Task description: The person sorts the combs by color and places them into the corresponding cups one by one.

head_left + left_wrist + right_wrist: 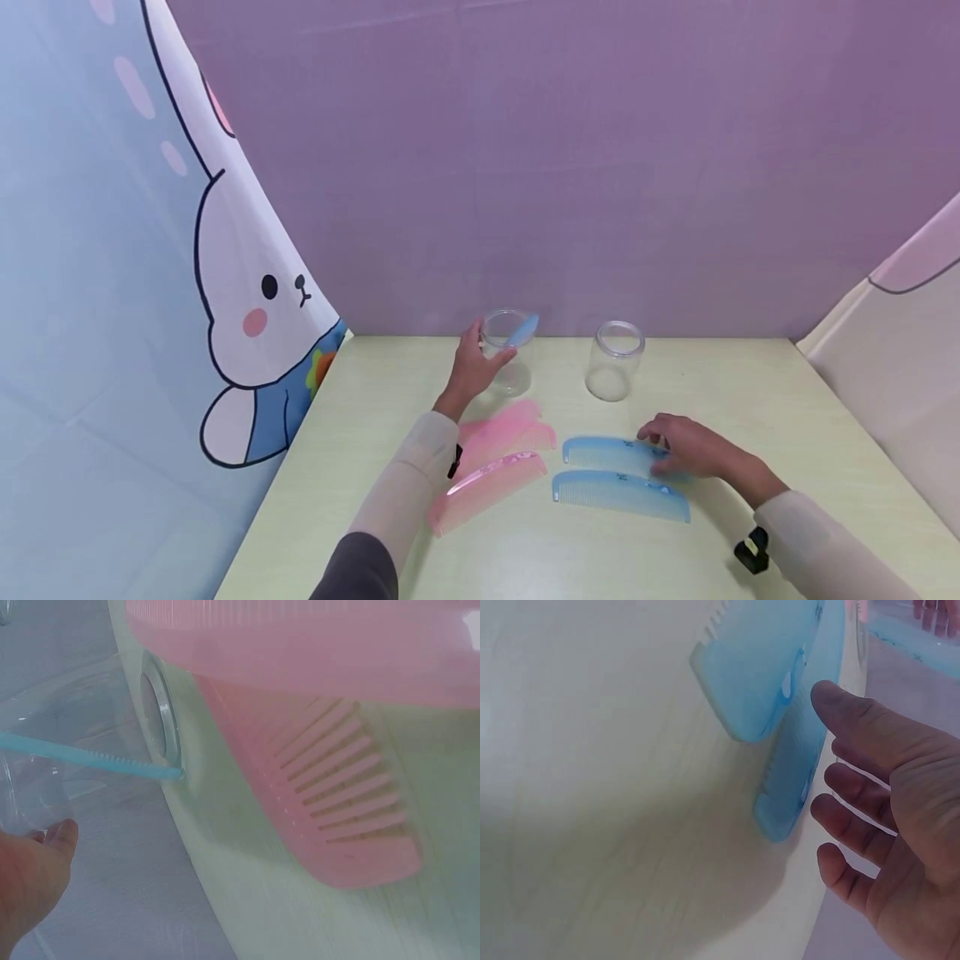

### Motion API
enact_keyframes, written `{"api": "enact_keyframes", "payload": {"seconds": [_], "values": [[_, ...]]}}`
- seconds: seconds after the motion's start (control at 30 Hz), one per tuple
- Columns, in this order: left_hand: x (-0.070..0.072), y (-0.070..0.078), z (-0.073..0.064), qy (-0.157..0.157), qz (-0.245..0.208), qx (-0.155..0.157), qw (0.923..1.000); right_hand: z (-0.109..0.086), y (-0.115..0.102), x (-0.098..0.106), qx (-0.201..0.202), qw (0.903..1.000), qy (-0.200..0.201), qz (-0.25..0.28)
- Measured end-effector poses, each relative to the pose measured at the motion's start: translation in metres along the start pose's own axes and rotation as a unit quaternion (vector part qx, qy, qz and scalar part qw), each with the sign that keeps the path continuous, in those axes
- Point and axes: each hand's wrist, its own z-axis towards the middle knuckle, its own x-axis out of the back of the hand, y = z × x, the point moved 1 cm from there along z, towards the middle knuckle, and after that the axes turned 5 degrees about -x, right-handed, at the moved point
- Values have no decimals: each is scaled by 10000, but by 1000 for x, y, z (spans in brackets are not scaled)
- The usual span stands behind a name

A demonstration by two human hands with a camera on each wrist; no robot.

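My left hand [472, 367] grips a clear jar [513, 379] at the back of the table, thumb and fingers spread about its side. A blue comb [524, 330] leans inside that jar, its end above the rim. My right hand [693, 447] is over the right end of the farther blue comb [600, 451], fingers loosely bent with nothing between them; in the right wrist view its thumb and fingers stand apart. Nearer me lies another blue comb [622, 495]. Pink combs [487, 492] lie beside and below my left forearm, some overlapping.
A second clear jar [611, 375] stands to the right of the gripped one. Behind the pale table [600, 558] hangs a purple cloth [570, 167]. A rabbit-print cloth [247, 333] hangs at the left, and a pale cloth [900, 358] at the right.
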Motion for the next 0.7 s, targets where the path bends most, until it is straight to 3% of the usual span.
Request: {"api": "enact_keyframes", "payload": {"seconds": [0.4,0.7], "values": [[-3,-2,0,107,-49,-104,9999,2,5,-4,149,9989,299,-340],[-5,-3,5,11,50,-56,10000,2,13,-7,62,9995,266,-154]]}}
